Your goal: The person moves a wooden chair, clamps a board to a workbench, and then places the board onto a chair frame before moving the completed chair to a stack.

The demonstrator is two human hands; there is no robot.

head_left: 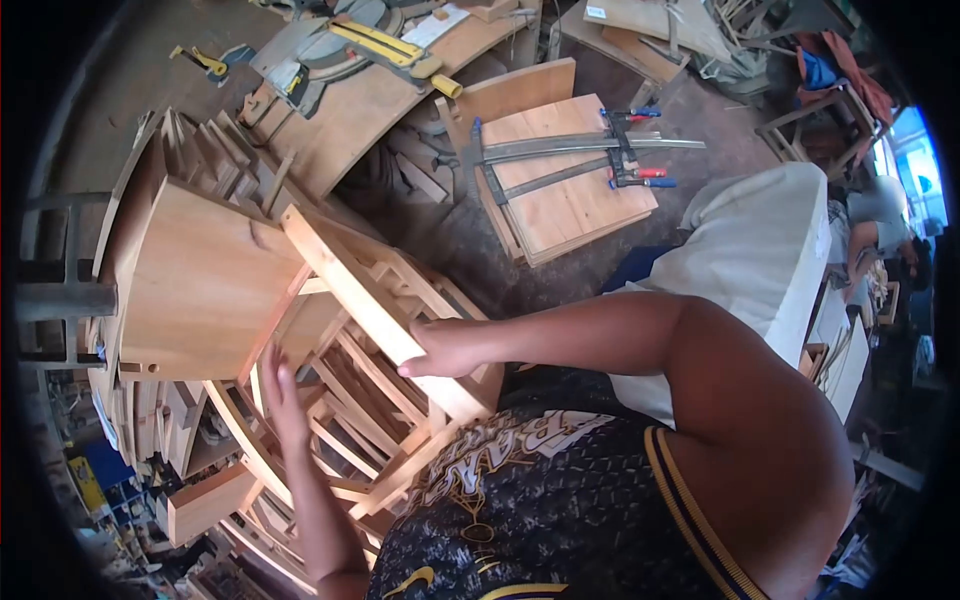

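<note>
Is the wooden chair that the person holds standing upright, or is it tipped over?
Tipped. The wooden chair lies tilted, its seat panel facing sideways. The right hand grips a rail, and the left hand touches the frame beneath.

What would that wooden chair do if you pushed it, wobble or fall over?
The wooden chair would probably stay stiff, since it is built of solid rails and slats. It lies tilted, not on its legs, so a push might well rock or tip it. The right hand on a rail and the left hand lower down likely steady it.
</note>
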